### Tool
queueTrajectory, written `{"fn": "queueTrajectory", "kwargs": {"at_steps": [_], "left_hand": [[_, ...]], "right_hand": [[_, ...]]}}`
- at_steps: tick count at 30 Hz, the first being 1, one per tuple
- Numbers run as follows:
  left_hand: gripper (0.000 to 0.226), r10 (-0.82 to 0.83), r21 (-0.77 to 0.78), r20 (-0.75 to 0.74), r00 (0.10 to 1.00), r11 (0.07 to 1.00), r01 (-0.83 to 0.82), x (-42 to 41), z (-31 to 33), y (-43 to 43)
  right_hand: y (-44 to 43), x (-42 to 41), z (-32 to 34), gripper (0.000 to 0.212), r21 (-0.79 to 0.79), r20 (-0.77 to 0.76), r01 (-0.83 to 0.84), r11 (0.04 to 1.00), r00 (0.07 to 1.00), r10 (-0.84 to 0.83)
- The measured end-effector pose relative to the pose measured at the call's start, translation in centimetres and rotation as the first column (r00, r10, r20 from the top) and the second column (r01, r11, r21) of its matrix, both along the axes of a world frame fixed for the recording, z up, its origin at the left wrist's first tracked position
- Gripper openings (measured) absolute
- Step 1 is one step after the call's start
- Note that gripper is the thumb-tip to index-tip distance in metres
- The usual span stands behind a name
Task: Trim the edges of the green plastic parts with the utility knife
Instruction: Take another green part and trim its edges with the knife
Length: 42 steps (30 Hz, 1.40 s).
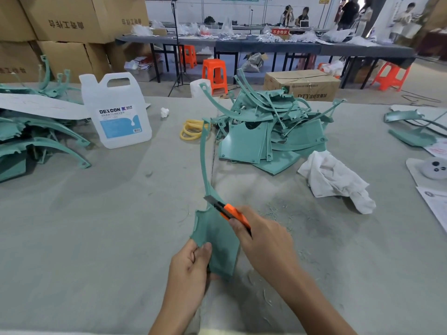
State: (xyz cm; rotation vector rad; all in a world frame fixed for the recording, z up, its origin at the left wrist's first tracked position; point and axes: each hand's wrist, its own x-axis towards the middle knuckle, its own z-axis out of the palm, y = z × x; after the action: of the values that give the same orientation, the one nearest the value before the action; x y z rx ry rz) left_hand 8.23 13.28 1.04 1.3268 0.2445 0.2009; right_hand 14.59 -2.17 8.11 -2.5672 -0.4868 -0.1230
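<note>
table (96, 226): covered in grey cloth, carries everything below except the boxes.
cardboard boxes (60, 25): stacked behind the table's far left side.
left heap (31, 141): green plastic parts piled at the table's left edge, curved arms sticking out.
middle heap (266, 131): more green parts, flat panels and long curved strips tangled together, well beyond the hands.
jug (116, 110): clear plastic with a white and blue label, stands upright between the two heaps.
rag (336, 180): white, crumpled, lies just right of the middle heap's near edge.
held part (217, 235): green, a flat panel low down and a thin arm curving up and away; sits near the table's front, between both hands.
right hand (263, 235): fingers curled tight round the knife's handle, just right of the panel.
left hand (188, 269): thumb and fingers pinch the panel's lower left edge.
utility knife (232, 211): orange body, blade out, tip against the part where arm meets panel.
yellow tubing (191, 129): coiled, lies just left of the middle heap.
shavings (285, 213): thin green slivers scattered on the cloth right of the hands.
</note>
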Motion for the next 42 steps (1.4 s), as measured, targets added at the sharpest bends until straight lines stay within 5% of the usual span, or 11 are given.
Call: {"fn": "queueTrajectory", "kwargs": {"at_steps": [17, 30, 42], "left_hand": [[0.020, -0.032, 0.036, -0.087, 0.996, 0.999, 0.036, -0.6, 1.0, 0.3], [0.026, -0.106, -0.028, -0.102, 0.989, 0.994, 0.103, -0.9, 2.0, 0.5], [0.022, -0.054, 0.125, -0.176, 0.983, 0.989, 0.077, -0.6, 2.1, 0.0]], "right_hand": [[-1.1, 2.0, -0.3, 0.025, -0.010, -0.073, -0.150, 0.989, 0.986, 0.149], [-1.3, 2.6, -0.3, 0.028, -0.126, 0.014, -0.090, 0.988, 0.996, 0.093], [-0.8, 1.0, -0.1, 0.020, 0.080, -0.038, -0.115, 0.990, 0.992, 0.118]]}}
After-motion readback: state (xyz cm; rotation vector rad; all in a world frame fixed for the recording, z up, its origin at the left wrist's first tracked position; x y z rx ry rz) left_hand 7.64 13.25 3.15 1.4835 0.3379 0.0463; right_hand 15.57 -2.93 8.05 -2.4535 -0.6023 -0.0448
